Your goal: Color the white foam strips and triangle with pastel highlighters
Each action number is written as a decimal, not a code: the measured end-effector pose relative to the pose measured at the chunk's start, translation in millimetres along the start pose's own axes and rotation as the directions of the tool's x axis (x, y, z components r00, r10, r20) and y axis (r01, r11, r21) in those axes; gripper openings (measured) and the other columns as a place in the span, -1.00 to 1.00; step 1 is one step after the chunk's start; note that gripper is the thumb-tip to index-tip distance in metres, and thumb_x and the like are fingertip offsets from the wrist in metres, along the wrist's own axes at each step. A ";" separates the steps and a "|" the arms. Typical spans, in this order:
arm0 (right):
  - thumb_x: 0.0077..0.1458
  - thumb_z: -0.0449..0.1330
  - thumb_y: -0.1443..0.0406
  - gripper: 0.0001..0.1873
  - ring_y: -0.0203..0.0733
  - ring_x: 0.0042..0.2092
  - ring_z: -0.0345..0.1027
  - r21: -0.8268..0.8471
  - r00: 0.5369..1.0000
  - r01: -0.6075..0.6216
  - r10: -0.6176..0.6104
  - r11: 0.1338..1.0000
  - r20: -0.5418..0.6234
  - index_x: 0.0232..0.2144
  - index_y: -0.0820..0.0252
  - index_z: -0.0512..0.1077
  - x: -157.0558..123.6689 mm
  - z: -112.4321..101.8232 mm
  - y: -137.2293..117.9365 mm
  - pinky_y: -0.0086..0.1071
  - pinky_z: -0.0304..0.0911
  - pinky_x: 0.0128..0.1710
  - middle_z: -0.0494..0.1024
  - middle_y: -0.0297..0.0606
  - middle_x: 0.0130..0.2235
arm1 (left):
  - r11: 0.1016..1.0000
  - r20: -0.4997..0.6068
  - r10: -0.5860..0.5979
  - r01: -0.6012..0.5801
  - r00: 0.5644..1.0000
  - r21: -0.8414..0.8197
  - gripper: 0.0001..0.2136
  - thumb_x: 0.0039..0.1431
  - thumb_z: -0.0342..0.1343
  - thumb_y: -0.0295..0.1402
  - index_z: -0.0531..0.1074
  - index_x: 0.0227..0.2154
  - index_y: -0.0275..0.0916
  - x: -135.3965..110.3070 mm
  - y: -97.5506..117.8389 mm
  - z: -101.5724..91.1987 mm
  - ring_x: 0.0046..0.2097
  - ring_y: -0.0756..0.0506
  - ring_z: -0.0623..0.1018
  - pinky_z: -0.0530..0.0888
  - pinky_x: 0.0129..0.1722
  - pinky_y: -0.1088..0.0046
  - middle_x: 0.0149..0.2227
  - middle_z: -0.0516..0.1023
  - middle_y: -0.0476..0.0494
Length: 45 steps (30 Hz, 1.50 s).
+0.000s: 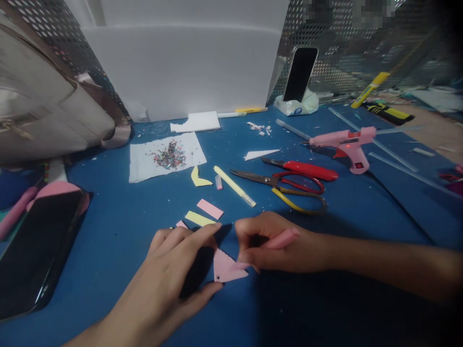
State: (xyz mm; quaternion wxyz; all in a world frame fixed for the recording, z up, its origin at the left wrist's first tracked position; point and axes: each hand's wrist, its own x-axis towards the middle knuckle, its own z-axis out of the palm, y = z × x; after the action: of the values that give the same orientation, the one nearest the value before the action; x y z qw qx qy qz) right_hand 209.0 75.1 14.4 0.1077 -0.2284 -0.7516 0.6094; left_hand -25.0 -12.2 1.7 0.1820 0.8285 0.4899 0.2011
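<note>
My left hand [170, 270] has its thumb at the lower edge of a small pink cut-out [229, 268] and its other fingers curved around its upper left side, steadying it on the blue table. The cut-out has a notched right end and a dark dot near its lower left corner. Closed in a pinch, my right hand [278, 243] grips a pink pen-like stick [284, 238]. Its tip is hidden by the fingers, close over the cut-out's right end. Just beyond my left hand lie a yellow strip [199, 219] and a pink strip [210, 209].
Ahead are a yellow pen-like stick [234, 185], scissors [258, 178], red-handled pliers [307, 169] and a pink glue gun [343, 142] with its cord. White paper [139, 164] bears glitter. Phones stand at the back [300, 74] and lie at left [39, 250], near a bag [47, 111].
</note>
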 end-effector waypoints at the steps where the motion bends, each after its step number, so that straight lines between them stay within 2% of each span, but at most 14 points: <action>1: 0.17 0.22 0.21 -0.78 -0.37 -0.42 0.31 0.004 1.000 0.007 -0.007 1.000 -0.025 -0.40 0.24 0.32 0.1 -0.1 -0.3 -0.53 0.16 -0.44 0.49 -0.36 -0.42 | 1.000 0.001 0.003 -0.003 1.000 0.001 -0.42 0.21 0.18 -0.33 0.06 0.22 -0.06 0.0 -0.2 0.1 -0.13 -0.15 0.41 0.26 -0.14 0.28 -0.08 0.48 -0.05; 2: 0.16 0.23 0.22 -0.79 -0.37 -0.40 0.32 -0.003 0.999 0.004 -0.004 1.000 -0.032 -0.39 0.24 0.33 0.3 -0.1 -0.7 -0.52 0.17 -0.43 0.50 -0.34 -0.40 | 1.000 -0.001 0.003 -0.003 1.000 0.002 -0.42 0.21 0.18 -0.33 0.06 0.22 -0.06 0.0 -0.4 0.2 -0.13 -0.16 0.41 0.26 -0.14 0.28 -0.07 0.48 -0.05; 5: 0.18 0.20 0.19 -0.73 -0.38 -0.46 0.27 -0.031 0.999 -0.041 0.042 0.999 0.027 -0.46 0.25 0.33 0.9 -0.5 -1.3 -0.52 0.13 -0.47 0.44 -0.39 -0.50 | 1.000 0.001 0.001 -0.001 1.000 -0.003 -0.42 0.21 0.18 -0.32 0.06 0.22 -0.06 0.1 -0.5 0.2 -0.12 -0.16 0.40 0.25 -0.12 0.27 -0.07 0.48 -0.05; 9: 0.15 0.24 0.20 -0.78 -0.36 -0.40 0.32 -0.024 0.999 -0.004 0.003 1.000 -0.039 -0.39 0.25 0.36 1.3 -0.6 -1.0 -0.52 0.16 -0.43 0.50 -0.35 -0.41 | 1.000 -0.002 0.002 -0.002 1.000 -0.008 -0.42 0.21 0.18 -0.34 0.05 0.22 -0.06 0.5 1.1 -0.4 -0.11 -0.15 0.40 0.25 -0.12 0.28 -0.08 0.47 -0.04; 13: 0.19 0.20 0.15 -0.69 -0.39 -0.49 0.26 -0.010 0.999 -0.032 0.032 0.999 0.037 -0.46 0.26 0.34 0.6 -0.9 -0.6 -0.53 0.11 -0.50 0.42 -0.40 -0.53 | 1.000 -0.010 0.000 0.000 1.000 -0.006 -0.42 0.22 0.18 -0.34 0.06 0.22 -0.06 -0.2 2.4 -1.2 -0.11 -0.14 0.40 0.25 -0.12 0.29 -0.08 0.46 -0.03; 16: 0.14 0.25 0.19 -0.77 -0.38 -0.40 0.32 0.004 0.999 0.002 -0.002 1.000 -0.033 -0.37 0.26 0.38 0.3 -1.5 -0.6 -0.54 0.15 -0.44 0.48 -0.37 -0.42 | 1.000 -0.007 -0.004 0.004 1.000 -0.002 -0.42 0.22 0.18 -0.33 0.06 0.22 -0.07 -0.7 2.0 -1.3 -0.12 -0.13 0.40 0.25 -0.12 0.30 -0.08 0.46 -0.02; 20: 0.16 0.24 0.15 -0.72 -0.38 -0.46 0.31 0.004 0.999 -0.029 0.029 1.000 0.046 -0.42 0.27 0.39 0.0 -1.3 -0.1 -0.55 0.13 -0.47 0.47 -0.38 -0.49 | 1.000 -0.010 -0.014 0.014 1.000 -0.006 -0.43 0.22 0.17 -0.31 0.06 0.22 -0.06 -0.8 1.4 -1.3 -0.13 -0.12 0.41 0.25 -0.12 0.31 -0.09 0.47 -0.02; 23: 0.12 0.28 0.19 -0.77 -0.36 -0.38 0.34 -0.003 1.000 -0.003 0.003 1.000 -0.009 -0.34 0.27 0.41 0.5 -0.7 0.0 -0.55 0.16 -0.43 0.51 -0.35 -0.40 | 1.000 -0.008 -0.015 0.015 1.000 -0.010 -0.45 0.23 0.16 -0.31 0.07 0.21 -0.06 -1.0 1.6 -1.6 -0.14 -0.12 0.42 0.27 -0.12 0.30 -0.10 0.47 -0.03; 27: 0.13 0.26 0.15 -0.72 -0.38 -0.45 0.31 0.009 0.997 -0.050 0.050 0.999 0.058 -0.42 0.26 0.40 1.6 -1.1 -0.7 -0.55 0.14 -0.46 0.46 -0.39 -0.49 | 1.000 -0.019 -0.027 0.027 0.999 -0.017 -0.47 0.25 0.15 -0.26 0.08 0.21 -0.05 -0.5 2.6 -1.9 -0.14 -0.14 0.44 0.28 -0.12 0.29 -0.10 0.48 -0.05; 30: 0.10 0.29 0.18 -0.77 -0.35 -0.38 0.34 -0.006 1.000 -0.004 0.005 1.000 0.007 -0.33 0.25 0.42 1.6 -1.4 -0.6 -0.53 0.16 -0.42 0.51 -0.35 -0.40 | 0.999 -0.015 -0.042 0.041 0.999 -0.036 -0.47 0.25 0.16 -0.24 0.08 0.21 -0.03 0.2 3.4 -2.2 -0.12 -0.15 0.44 0.27 -0.11 0.27 -0.09 0.49 -0.05; 34: 0.14 0.26 0.14 -0.73 -0.34 -0.42 0.34 0.014 0.998 -0.028 0.027 1.000 0.061 -0.40 0.26 0.42 0.8 -1.3 0.0 -0.51 0.15 -0.45 0.49 -0.35 -0.45 | 0.999 -0.027 -0.022 0.021 0.999 -0.034 -0.46 0.25 0.15 -0.21 0.08 0.22 -0.02 1.0 3.5 -3.2 -0.14 -0.15 0.46 0.30 -0.13 0.28 -0.10 0.50 -0.04; 38: 0.11 0.28 0.18 -0.76 -0.29 -0.33 0.39 -0.021 0.999 0.016 -0.015 1.000 0.033 -0.30 0.26 0.44 0.9 -2.1 -0.9 -0.49 0.18 -0.39 0.55 -0.28 -0.34 | 1.000 -0.022 -0.010 0.010 1.000 -0.015 -0.43 0.24 0.17 -0.22 0.07 0.23 -0.04 1.9 2.7 -3.2 -0.13 -0.14 0.47 0.30 -0.13 0.29 -0.09 0.51 -0.03; 41: 0.13 0.26 0.16 -0.75 -0.32 -0.41 0.37 0.035 0.995 -0.053 0.050 0.998 0.091 -0.39 0.26 0.43 1.5 -2.8 -2.0 -0.51 0.18 -0.43 0.51 -0.34 -0.45 | 1.000 -0.027 -0.011 0.011 1.000 -0.004 -0.43 0.24 0.18 -0.21 0.07 0.23 -0.06 2.1 2.7 -2.6 -0.12 -0.15 0.46 0.28 -0.11 0.29 -0.10 0.51 -0.04; 45: 0.11 0.28 0.19 -0.77 -0.32 -0.34 0.38 -0.006 1.000 0.002 -0.001 1.000 0.029 -0.29 0.26 0.45 1.6 -2.2 -2.4 -0.53 0.17 -0.39 0.55 -0.32 -0.34 | 1.000 -0.018 -0.017 0.017 1.000 -0.011 -0.44 0.25 0.17 -0.23 0.06 0.22 -0.05 2.1 3.4 -2.1 -0.11 -0.14 0.44 0.25 -0.09 0.29 -0.09 0.51 -0.02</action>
State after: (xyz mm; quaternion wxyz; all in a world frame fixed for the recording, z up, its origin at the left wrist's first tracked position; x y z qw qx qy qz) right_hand 208.1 77.5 17.0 0.0966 -0.2194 -0.7551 0.6102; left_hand -22.7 -11.7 5.5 0.1839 0.8214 0.4974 0.2099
